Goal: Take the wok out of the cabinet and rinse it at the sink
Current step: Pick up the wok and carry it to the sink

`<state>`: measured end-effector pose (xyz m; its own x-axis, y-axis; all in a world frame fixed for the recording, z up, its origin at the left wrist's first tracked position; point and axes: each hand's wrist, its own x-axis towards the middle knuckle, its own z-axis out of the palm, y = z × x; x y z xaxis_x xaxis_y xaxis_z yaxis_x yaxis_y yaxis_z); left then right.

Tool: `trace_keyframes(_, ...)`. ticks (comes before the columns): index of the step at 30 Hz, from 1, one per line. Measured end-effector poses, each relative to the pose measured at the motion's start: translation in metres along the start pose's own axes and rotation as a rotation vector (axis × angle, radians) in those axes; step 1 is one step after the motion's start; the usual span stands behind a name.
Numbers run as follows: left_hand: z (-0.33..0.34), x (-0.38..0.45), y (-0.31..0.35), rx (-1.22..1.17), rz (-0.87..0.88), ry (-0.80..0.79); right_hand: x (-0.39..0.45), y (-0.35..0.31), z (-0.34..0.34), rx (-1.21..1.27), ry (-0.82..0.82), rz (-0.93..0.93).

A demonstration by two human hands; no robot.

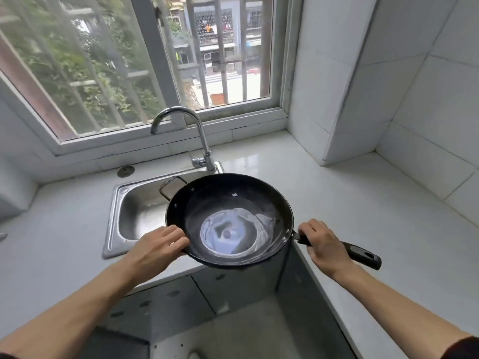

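Note:
A black wok (228,203) is held level in the air, over the right end of the steel sink (134,211) and the counter's front edge. A shallow pool of water glints in its bottom. My left hand (158,244) grips the wok's near-left rim. My right hand (321,244) is closed round its long black handle (363,253), which points right. A small loop handle sticks out on the wok's far-left side. The chrome tap (197,136) arches over the sink behind the wok, with no water running.
White counter (350,203) runs left, right and round a corner at my right. Grey cabinet doors (166,309) stand below the sink. A window with bars (145,63) is behind the tap, and white tiled walls (414,86) rise at the right.

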<state>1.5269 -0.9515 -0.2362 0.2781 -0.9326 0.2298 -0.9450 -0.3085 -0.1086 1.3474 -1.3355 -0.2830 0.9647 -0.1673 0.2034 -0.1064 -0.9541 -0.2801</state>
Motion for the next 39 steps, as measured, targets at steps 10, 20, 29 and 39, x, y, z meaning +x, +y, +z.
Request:
trace_keyframes(10,0.004,-0.093,-0.089,0.003,-0.079,0.045,0.088,-0.102,0.044,-0.032,-0.066,-0.106)
trace_keyframes(20,0.032,-0.155,-0.182,-0.016,-0.099,0.092,0.139,-0.185,0.089,-0.087,-0.067,-0.107)
trace_keyframes(29,0.061,-0.154,-0.212,-0.076,-0.21,0.015,0.186,-0.185,0.117,-0.104,-0.147,-0.081)
trace_keyframes(39,0.086,-0.134,-0.243,-0.126,-0.29,-0.063,0.231,-0.172,0.144,-0.023,-0.158,-0.122)
